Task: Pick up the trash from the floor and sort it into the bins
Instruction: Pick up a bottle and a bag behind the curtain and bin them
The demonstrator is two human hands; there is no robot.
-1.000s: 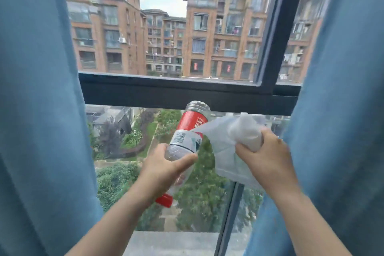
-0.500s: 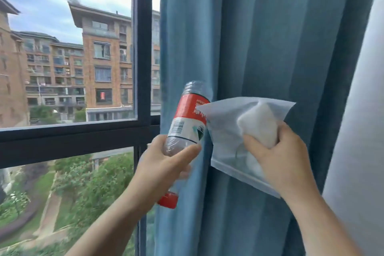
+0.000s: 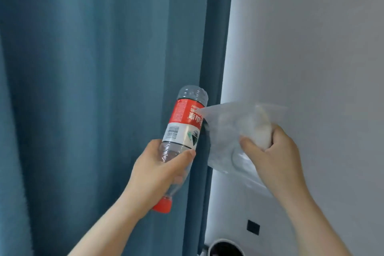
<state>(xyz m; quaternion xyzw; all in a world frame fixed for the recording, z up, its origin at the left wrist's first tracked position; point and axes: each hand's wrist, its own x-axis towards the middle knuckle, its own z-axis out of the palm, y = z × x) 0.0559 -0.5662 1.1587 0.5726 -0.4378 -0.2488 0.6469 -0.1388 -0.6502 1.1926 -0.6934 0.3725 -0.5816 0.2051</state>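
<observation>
Clear bottle (image 3: 180, 131) with red-and-white label, red cap (image 3: 162, 204); blue curtain (image 3: 93, 89); white wall (image 3: 311, 48).

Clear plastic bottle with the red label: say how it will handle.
Probably light: the clear red-labelled plastic bottle looks empty, gripped cap-down by the left hand. Its thin ribbed walls likely dent. Round, so may roll if laid down.

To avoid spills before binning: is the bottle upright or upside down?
Upside down, tilted: the bottle has its red cap at the bottom, below the left hand; its base points up.
</observation>
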